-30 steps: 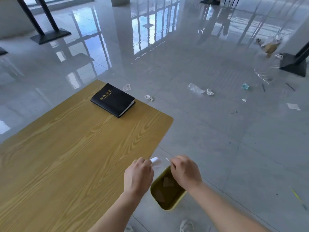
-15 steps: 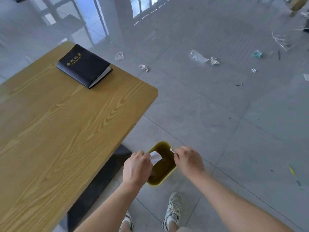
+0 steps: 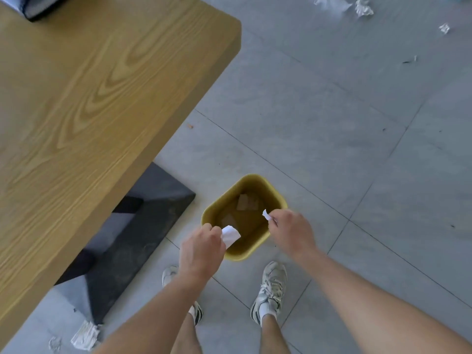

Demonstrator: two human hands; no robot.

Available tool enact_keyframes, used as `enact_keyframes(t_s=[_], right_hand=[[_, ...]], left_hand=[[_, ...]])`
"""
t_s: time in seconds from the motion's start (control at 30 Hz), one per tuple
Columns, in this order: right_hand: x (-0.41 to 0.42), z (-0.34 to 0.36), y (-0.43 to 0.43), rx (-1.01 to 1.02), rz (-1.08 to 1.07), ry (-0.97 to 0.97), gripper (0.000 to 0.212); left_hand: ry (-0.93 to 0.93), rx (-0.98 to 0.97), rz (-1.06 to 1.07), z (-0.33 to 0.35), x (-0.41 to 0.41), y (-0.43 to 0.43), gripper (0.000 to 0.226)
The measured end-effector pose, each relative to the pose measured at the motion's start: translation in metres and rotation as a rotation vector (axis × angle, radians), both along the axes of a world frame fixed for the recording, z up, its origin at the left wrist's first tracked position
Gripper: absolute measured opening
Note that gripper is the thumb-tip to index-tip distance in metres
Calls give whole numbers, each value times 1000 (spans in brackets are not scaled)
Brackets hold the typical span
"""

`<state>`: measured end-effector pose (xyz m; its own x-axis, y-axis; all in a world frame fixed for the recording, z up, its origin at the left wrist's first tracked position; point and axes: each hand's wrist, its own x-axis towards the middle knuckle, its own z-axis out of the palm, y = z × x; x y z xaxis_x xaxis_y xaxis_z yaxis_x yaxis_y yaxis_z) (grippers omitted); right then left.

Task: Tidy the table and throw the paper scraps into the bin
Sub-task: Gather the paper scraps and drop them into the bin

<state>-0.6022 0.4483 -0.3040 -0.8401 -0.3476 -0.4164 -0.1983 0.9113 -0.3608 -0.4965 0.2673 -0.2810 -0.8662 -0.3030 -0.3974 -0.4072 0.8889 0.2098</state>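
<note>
A small yellow bin (image 3: 251, 180) stands on the grey floor beside the wooden table (image 3: 89, 98). Several paper scraps lie at its bottom. My left hand (image 3: 200, 247) holds a white paper scrap (image 3: 230, 235) over the bin's near left rim. My right hand (image 3: 291, 232) pinches a smaller white scrap (image 3: 266, 215) over the bin's right rim. Both hands hover just above the bin opening.
A black notebook (image 3: 33, 7) lies at the table's far left edge. The table's black base (image 3: 143, 215) spreads on the floor left of the bin. Crumpled paper (image 3: 85, 334) lies near the base, more litter (image 3: 362, 7) at the far right. My shoes (image 3: 270, 290) stand behind the bin.
The view has tilted down and closer to the bin. Both hands have lowered toward the bin opening, still holding their scraps.
</note>
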Motion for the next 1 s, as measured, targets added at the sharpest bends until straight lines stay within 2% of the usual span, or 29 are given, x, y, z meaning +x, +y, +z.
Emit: enact_keyframes(t_s=[0.43,0.57,0.73,1.0], right_hand=[[-20,-84,-16,-7,-150,-123,38],[-28,-99,-18,4,-75,-99,38],[-30,-113,-25,52,72,-69,23],[-22,-132,-25,47,62,-48,23]], left_hand=[[-72,-3,-103,-90,-26,0,19],[-88,-2,-119,-108,-33,-2,17],[-75,-12,-158,-126,-38,-2,15],[-107,-41,-190,-146,-33,-3,16]])
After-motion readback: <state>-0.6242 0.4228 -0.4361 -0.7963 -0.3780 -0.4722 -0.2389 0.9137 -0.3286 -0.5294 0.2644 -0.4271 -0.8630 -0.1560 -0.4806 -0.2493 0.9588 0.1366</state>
